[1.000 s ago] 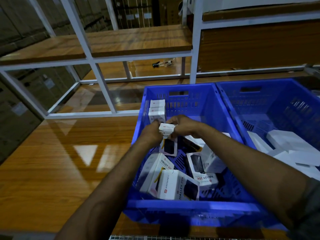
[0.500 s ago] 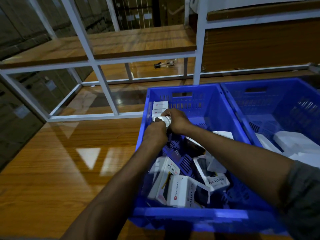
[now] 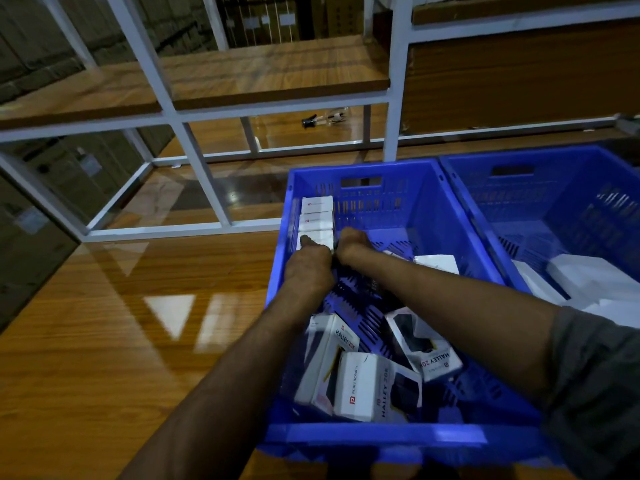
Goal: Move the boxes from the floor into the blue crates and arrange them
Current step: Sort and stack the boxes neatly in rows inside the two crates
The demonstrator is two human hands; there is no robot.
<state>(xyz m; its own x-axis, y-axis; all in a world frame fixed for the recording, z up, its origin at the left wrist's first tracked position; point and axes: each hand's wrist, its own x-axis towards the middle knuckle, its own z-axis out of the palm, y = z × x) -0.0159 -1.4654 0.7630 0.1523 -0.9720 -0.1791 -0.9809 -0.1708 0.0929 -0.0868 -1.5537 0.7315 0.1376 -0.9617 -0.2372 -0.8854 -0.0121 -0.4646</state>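
Head view: I see a glossy wooden surface (image 3: 138, 341) filling the 9 o'clock side, with a white metal rack (image 3: 277, 108) standing over it toward 11 o'clock. Two blue crates sit side by side. The near crate (image 3: 381, 441) is in the middle, and the second crate (image 3: 554, 188) at 3 o'clock holds white boxes (image 3: 588, 278). In the near crate, loose boxes (image 3: 363, 386) lie tumbled at its 6 o'clock end. At its 11 o'clock corner, two upright boxes (image 3: 317, 205) stand in a row against the left wall. A third box (image 3: 320, 237) sits just in front of them, touching the row. The left hand (image 3: 308, 268) and right hand (image 3: 353, 245) both clamp this box, one on each side, fingers curled against it.
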